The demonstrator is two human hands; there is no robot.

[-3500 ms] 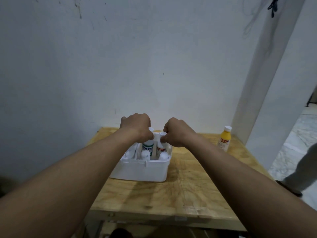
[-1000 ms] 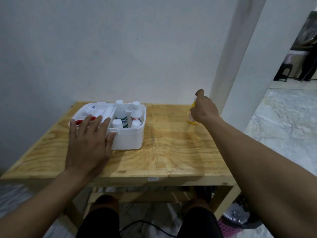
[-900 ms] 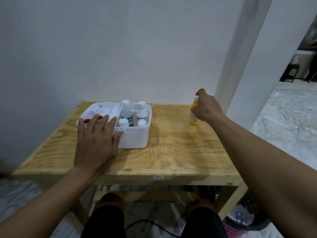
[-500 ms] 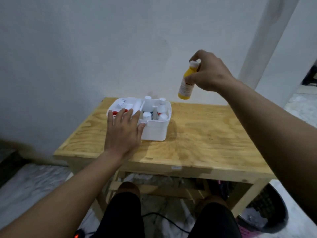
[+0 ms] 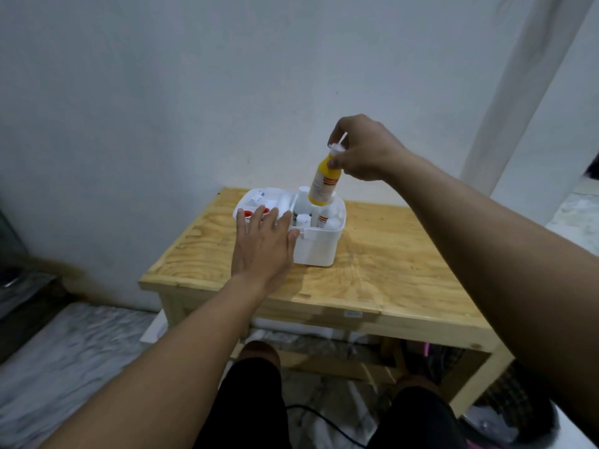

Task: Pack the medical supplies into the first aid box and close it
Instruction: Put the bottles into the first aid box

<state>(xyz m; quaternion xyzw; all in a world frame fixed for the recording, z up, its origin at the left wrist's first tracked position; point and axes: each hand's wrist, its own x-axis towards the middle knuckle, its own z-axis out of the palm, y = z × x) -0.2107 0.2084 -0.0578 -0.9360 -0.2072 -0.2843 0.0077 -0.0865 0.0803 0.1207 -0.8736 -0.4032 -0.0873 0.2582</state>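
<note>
A white first aid box [image 5: 319, 247] stands open on the wooden table [image 5: 382, 273], holding several white bottles and a red-marked item at its left. My right hand [image 5: 363, 150] pinches the white cap of a yellow bottle [image 5: 324, 183], which hangs tilted with its base just over the box's right compartment. My left hand [image 5: 264, 247] lies flat with spread fingers against the box's front left side, covering part of it.
The table stands against a white wall, with a white pillar [image 5: 518, 92] at the right. My knees [image 5: 259, 358] are just in front of the table's near edge. A dark cable [image 5: 324, 419] runs across the marble floor.
My right hand lifted the yellow bottle off the table's right side and carried it left and down over the box. My left hand stayed flat on the box.
</note>
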